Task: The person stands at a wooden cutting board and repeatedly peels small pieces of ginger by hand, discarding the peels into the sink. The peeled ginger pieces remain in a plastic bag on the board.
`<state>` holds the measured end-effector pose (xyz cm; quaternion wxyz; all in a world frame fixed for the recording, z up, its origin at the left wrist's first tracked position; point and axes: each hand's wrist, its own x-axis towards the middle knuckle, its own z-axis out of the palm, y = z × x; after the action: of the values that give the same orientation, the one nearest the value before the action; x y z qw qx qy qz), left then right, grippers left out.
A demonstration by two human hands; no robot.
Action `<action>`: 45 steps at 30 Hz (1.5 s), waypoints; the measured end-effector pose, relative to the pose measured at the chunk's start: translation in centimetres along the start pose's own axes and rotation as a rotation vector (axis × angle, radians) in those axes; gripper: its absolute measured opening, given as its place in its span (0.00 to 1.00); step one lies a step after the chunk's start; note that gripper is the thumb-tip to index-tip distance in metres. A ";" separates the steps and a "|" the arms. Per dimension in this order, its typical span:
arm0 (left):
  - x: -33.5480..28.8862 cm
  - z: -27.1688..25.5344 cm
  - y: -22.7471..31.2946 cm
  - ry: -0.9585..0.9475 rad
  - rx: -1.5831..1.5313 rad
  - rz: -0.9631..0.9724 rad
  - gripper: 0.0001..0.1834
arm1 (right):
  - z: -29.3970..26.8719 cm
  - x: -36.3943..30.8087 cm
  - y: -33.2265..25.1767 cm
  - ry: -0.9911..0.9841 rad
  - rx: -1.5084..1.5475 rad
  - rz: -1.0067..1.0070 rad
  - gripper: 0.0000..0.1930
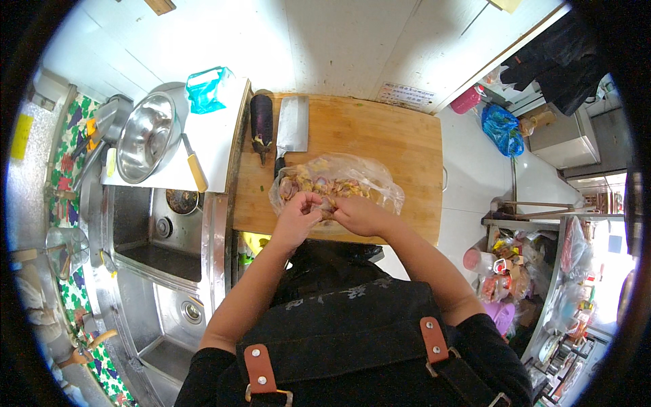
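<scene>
Leaning over the worktop (400, 136), we are holding our left hand (296, 218) and our right hand (363, 214) close together at the near side of a clear plastic bag (376, 175). The bag is lying on the wood toward the near edge and is carrying chopped pieces of raw meat (322, 184), yellowish and pinkish, mostly toward its left and middle. We are curling the fingers (312, 198) of both hands inward, thumbs close to the fingertips, with only a narrow gap; something pale is showing between them, and we cannot tell whether it is plastic or meat, or how firmly either hand is gripping it. Beyond the bag's left end, a broad cleaver (293, 125) is lying flat, its dark handle pointing toward us. Just left of it, a dark purple eggplant (262, 122) is resting with its stem end toward us. Farther left, on a white surface (220, 142), a yellow-handled knife (196, 171) is lying near a steel bowl (146, 139), and a teal plastic bag (209, 91) is sitting beyond them.
</scene>
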<state>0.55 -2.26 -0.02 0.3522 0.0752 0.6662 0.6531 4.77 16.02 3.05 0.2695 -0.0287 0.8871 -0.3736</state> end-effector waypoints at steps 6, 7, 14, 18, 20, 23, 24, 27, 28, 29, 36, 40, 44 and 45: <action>-0.1 -0.3 0.8 -0.023 -0.179 -0.074 0.10 | -0.4 -0.7 1.1 0.130 0.109 -0.038 0.16; -0.2 -0.5 1.0 -0.016 -0.204 -0.093 0.10 | -0.6 -0.7 1.3 0.147 0.099 -0.018 0.15; 0.3 -1.2 1.3 0.004 -0.325 -0.108 0.09 | -0.1 -0.5 2.2 0.195 0.435 -0.090 0.10; 0.3 -1.2 1.3 0.033 -0.407 -0.130 0.09 | 0.4 -0.2 2.6 0.322 0.370 -0.038 0.08; 0.3 -1.1 1.3 0.064 -0.465 -0.142 0.09 | 0.4 -0.1 2.5 0.210 0.367 -0.007 0.08; 0.4 -0.7 1.4 0.057 -0.458 -0.109 0.09 | 0.7 0.3 1.6 0.108 0.601 0.039 0.11; 0.4 -0.5 1.4 0.033 -0.453 -0.069 0.09 | 0.9 0.6 1.1 0.084 0.734 -0.001 0.12; 0.5 0.1 1.2 0.045 -0.326 -0.040 0.12 | 1.4 1.1 0.4 -0.012 0.696 0.020 0.20; 0.7 0.2 1.2 0.056 -0.303 -0.002 0.12 | 1.4 1.2 0.5 0.030 0.638 -0.022 0.19; 0.7 0.4 1.2 0.066 -0.287 0.036 0.11 | 1.4 1.2 0.7 0.067 0.590 -0.066 0.18; 0.5 0.3 1.6 0.041 -0.185 0.010 0.11 | 1.6 1.3 1.3 0.116 0.406 -0.238 0.13; 0.5 -0.3 2.0 -0.017 -0.312 -0.199 0.12 | 1.3 1.0 1.0 0.136 0.153 -0.205 0.13; 0.4 -0.7 2.3 -0.057 -0.429 -0.281 0.12 | 0.7 0.3 0.8 0.141 0.040 -0.153 0.14; 0.4 -0.8 2.3 -0.068 -0.451 -0.290 0.12 | 0.5 0.3 0.7 0.162 0.026 -0.148 0.14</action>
<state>-1.00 -2.35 1.93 0.4720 -0.0792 0.4955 0.7249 4.91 16.08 2.17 0.1690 -0.0601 0.8965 -0.4051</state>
